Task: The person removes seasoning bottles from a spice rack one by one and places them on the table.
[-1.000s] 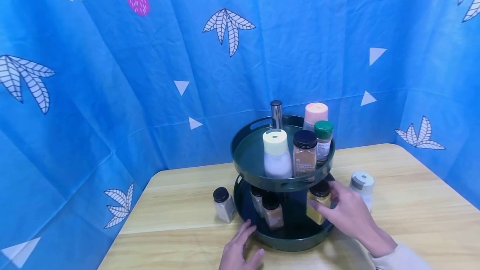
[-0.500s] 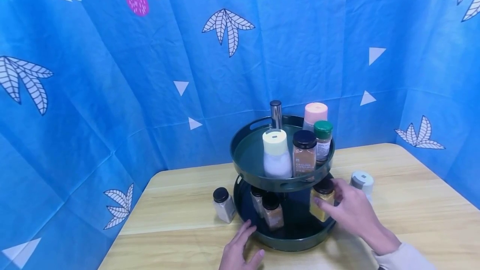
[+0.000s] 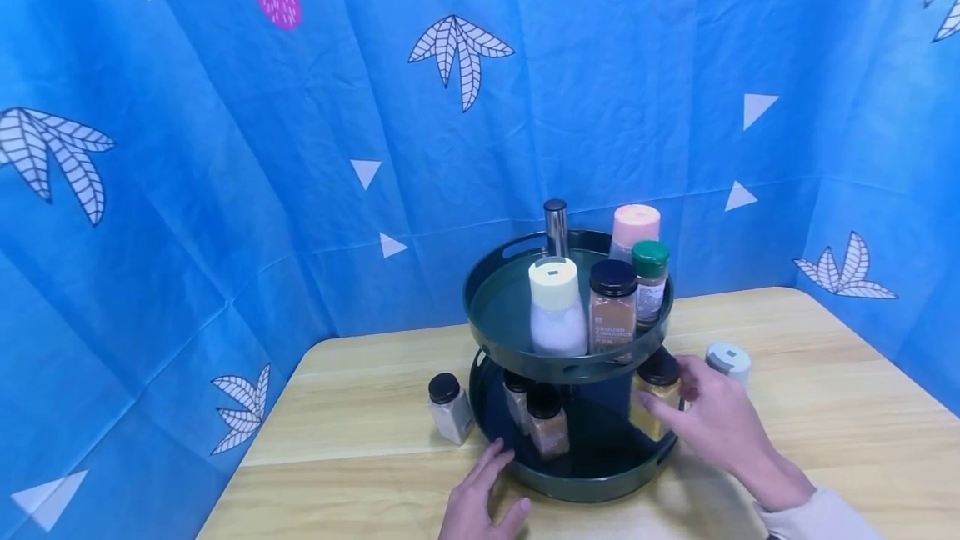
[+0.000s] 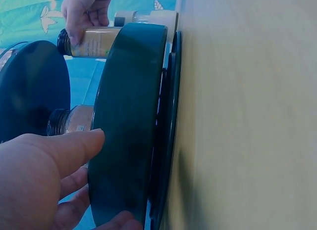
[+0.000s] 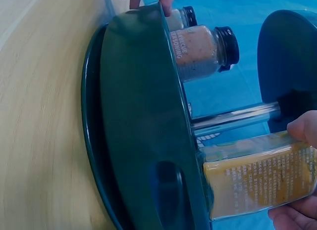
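Observation:
My right hand (image 3: 716, 415) grips a yellow spice jar (image 3: 654, 411) with a black lid, over the right side of the lower tier of a dark green two-tier turntable (image 3: 592, 486). In the right wrist view, fingers and thumb pinch the jar's (image 5: 262, 178) clear sides near its top, and its bottom end is at the tray rim. My left hand (image 3: 483, 494) has its fingers spread at the lower tier's front left rim, with fingertips touching it. Beside it in that tier stand a barbecue seasoning jar (image 3: 549, 432) and another black-lidded jar (image 3: 517, 402).
A cream-capped shaker (image 3: 557, 311), a ground cinnamon jar (image 3: 612, 315), a green-capped jar (image 3: 650, 286) and a pink-capped shaker (image 3: 636, 227) stand on the upper tier. A black-lidded jar (image 3: 450, 415) is on the table left of the turntable, and a white-capped shaker (image 3: 729, 361) right of it.
My right hand has moved the yellow jar a short way right, toward the lower tier's right rim. My left hand has stayed in place at the front left rim.

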`<state>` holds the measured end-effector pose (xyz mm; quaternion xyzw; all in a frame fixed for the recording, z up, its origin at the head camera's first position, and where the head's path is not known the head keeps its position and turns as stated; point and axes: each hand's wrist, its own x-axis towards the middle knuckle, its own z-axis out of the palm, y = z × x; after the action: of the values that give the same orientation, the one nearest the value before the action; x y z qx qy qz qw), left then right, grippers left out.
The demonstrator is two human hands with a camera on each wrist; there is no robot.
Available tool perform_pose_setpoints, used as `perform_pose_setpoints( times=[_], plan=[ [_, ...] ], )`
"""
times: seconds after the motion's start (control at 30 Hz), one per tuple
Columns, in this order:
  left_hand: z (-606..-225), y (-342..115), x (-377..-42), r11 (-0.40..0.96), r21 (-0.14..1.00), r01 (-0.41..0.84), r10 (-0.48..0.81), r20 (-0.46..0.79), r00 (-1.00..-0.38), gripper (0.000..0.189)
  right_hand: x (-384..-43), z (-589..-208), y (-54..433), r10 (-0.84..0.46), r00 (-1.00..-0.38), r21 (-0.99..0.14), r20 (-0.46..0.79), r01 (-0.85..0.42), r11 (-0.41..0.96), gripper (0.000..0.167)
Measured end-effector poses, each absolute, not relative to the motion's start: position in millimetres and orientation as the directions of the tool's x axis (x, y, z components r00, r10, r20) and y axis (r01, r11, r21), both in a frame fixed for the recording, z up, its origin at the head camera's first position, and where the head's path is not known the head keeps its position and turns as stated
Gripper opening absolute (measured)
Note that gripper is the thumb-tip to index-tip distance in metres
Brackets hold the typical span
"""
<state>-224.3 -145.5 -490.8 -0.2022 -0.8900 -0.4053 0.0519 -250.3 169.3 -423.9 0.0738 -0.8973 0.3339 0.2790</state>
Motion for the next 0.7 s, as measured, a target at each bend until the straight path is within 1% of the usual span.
perform_pose_setpoints(
  times=[0.27, 0.47, 0.7],
  plan=[
    [-488.6, -144.7, -224.8, 0.585, 0.723, 0.368, 0.32, 0.211, -0.924, 0.056, -249.3, -422.8, 173.7, 0.052, -0.803, -0.531, 0.593, -0.342, 0.775, 0.05],
    [-488.0, -144.7, -224.5, 0.584, 0.729, 0.357, 0.318, 0.2, -0.927, 0.056, -247.4, -420.7, 176.4, 0.061, -0.814, -0.54, 0.577, -0.325, 0.777, 0.049],
    [-487.3, -144.7, -224.5, 0.585, 0.736, 0.34, 0.315, 0.18, -0.932, 0.056, -247.8, -420.1, 179.6, 0.075, -0.809, -0.538, 0.583, -0.316, 0.781, 0.048]
  ],
)
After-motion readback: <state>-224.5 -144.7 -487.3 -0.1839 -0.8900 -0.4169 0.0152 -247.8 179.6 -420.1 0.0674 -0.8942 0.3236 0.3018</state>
